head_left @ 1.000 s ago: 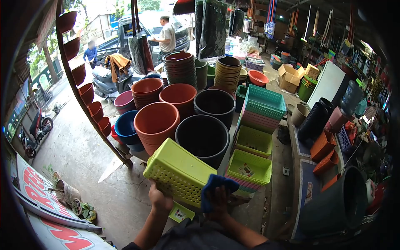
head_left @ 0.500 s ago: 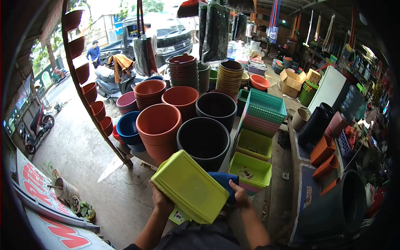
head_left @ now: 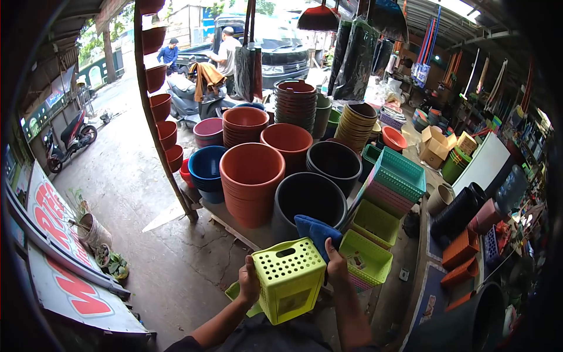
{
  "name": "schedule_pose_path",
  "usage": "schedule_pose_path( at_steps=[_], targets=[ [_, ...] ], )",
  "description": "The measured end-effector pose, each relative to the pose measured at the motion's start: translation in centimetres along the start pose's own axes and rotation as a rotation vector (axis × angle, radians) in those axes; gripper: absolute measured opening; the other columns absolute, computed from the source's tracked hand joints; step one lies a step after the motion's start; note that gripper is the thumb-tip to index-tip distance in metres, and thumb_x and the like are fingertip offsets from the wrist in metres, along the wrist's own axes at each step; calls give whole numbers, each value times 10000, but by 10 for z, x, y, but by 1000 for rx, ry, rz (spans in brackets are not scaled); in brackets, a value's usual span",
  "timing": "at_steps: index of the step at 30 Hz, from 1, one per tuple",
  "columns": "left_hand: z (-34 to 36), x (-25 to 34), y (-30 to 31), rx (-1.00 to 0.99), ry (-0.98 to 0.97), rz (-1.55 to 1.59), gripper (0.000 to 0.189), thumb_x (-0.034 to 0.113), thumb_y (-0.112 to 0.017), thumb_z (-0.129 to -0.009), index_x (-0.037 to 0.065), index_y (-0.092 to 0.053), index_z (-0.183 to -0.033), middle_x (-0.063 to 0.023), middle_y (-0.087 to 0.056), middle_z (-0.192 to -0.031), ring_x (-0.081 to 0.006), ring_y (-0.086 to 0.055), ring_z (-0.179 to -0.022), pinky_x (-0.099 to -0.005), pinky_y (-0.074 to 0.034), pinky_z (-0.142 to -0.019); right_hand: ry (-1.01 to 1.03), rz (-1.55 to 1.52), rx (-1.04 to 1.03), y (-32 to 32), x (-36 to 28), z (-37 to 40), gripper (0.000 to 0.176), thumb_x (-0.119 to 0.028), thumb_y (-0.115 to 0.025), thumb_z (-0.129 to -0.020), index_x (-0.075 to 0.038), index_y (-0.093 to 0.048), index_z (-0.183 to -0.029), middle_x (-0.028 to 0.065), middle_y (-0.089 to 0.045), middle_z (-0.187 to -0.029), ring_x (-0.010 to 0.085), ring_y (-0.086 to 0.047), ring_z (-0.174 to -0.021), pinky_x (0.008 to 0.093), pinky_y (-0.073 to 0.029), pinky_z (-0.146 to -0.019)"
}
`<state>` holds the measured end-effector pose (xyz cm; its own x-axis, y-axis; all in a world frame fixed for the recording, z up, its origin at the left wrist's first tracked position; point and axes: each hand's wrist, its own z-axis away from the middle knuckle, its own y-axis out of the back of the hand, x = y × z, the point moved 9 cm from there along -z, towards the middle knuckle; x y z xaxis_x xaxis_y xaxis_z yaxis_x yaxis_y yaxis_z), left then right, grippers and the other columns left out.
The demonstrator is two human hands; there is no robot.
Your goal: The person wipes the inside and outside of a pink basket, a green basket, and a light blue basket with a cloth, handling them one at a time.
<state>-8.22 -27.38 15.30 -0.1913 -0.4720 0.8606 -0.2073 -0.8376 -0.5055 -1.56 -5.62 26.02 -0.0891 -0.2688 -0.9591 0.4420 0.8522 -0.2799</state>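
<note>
A yellow-green plastic basket (head_left: 288, 281) is held low in front of me, its perforated end with an oval hole facing up. My left hand (head_left: 248, 283) grips its left side. My right hand (head_left: 336, 265) is closed on a blue cloth (head_left: 318, 232), which lies against the basket's upper right edge. Another yellow-green piece (head_left: 233, 291) shows below, partly hidden behind my left hand and forearm. Just beyond the cloth stands a large black pot (head_left: 311, 199). Stacked green baskets (head_left: 365, 258) are on the right, one with a label inside.
Stacked terracotta pots (head_left: 252, 185) and a blue pot stack (head_left: 206, 167) stand ahead. A pole with hanging pots (head_left: 167, 134) rises on the left. Sign boards (head_left: 61, 246) lie at the lower left. Two people stand near a vehicle (head_left: 280, 58). Orange baskets (head_left: 460, 249) are on the right.
The yellow-green basket has turned from its broad flat face to its perforated end. The blue cloth now shows more, raised above the basket. The view has shifted left, bringing both people into clearer sight.
</note>
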Motion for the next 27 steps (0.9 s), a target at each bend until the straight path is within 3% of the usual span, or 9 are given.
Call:
schedule_pose_path(
  at_steps=[2, 4, 6, 8, 11, 16, 22, 25, 27],
  targets=[
    [-1, 2, 5, 27, -9, 29, 662, 594, -378, -987, -12, -643, -992, -65, -680, -869, -111, -642, -746, -260, -523, -712, 45, 95, -1, 0, 10, -1, 448, -336, -494, -1020, 40, -540, -1260, 133, -628, -1163, 181, -625, -1000, 290, -484, -898],
    [-2, 7, 9, 44, 1, 128, 643, 593, -389, -985, -1, -635, -982, -63, -679, -863, -117, -645, -725, -262, -529, -684, 389, 384, -123, -13, 16, 6, 407, -271, -462, -1029, 29, -520, -1297, 161, -584, -1254, 192, -580, -1122, 283, -461, -933],
    [-4, 19, 4, 65, -12, 167, 634, 599, -400, -979, 8, -629, -976, -61, -677, -855, -121, -646, -709, -264, -532, -662, 448, 355, -195, -63, -31, 32, 460, -260, -495, -975, -19, -490, -1366, 174, -482, -1411, 249, -453, -1318, 372, -365, -1064],
    [-5, 24, 8, 120, -15, 207, 636, 603, -405, -975, 10, -631, -980, -61, -678, -855, -121, -647, -708, -267, -533, -663, 854, 1194, -236, -106, -41, 62, 618, -313, -560, -874, -93, -439, -1439, 145, -367, -1524, 307, -297, -1436, 474, -192, -1158],
    [-11, 27, 10, 134, 36, 254, 664, 611, -357, -983, 4, -620, -1040, -92, -689, -935, -159, -661, -796, -297, -539, -733, 994, 1284, -434, -130, 18, 92, 711, -352, -593, -820, -143, -405, -1473, 192, -255, -1567, 391, -178, -1465, 540, -69, -1172],
    [-20, 39, 17, 142, 4, 309, 706, 612, -315, -987, -21, -549, -1193, -133, -668, -1088, -212, -672, -920, -337, -544, -840, 647, 1071, -170, -88, 34, 52, 827, -393, -622, -778, -153, -329, -1512, 196, -215, -1582, 400, -153, -1470, 551, -73, -1165],
    [-40, 47, 37, 171, -36, 363, 740, 634, -299, -975, 4, -469, -1325, -173, -610, -1224, -281, -639, -1058, -408, -531, -917, 828, 1240, -531, -77, 109, 110, 811, -391, -615, -787, -139, -336, -1505, 212, -240, -1568, 391, -192, -1462, 551, -95, -1165],
    [-48, 45, 47, 149, -29, 392, 757, 647, -302, -964, 10, -455, -1344, -169, -602, -1235, -291, -635, -1065, -428, -523, -931, 767, 1215, -447, -41, 130, 101, 833, -421, -644, -773, -111, -357, -1491, 230, -270, -1549, 387, -220, -1453, 552, -130, -1158],
    [-51, 46, 47, 151, -23, 414, 766, 654, -297, -960, 11, -452, -1346, -168, -600, -1237, -292, -635, -1062, -433, -521, -935, 513, 1108, -140, -5, 120, 85, 719, -378, -621, -851, -32, -401, -1443, 256, -338, -1504, 384, -291, -1423, 511, -186, -1156]
  ],
)
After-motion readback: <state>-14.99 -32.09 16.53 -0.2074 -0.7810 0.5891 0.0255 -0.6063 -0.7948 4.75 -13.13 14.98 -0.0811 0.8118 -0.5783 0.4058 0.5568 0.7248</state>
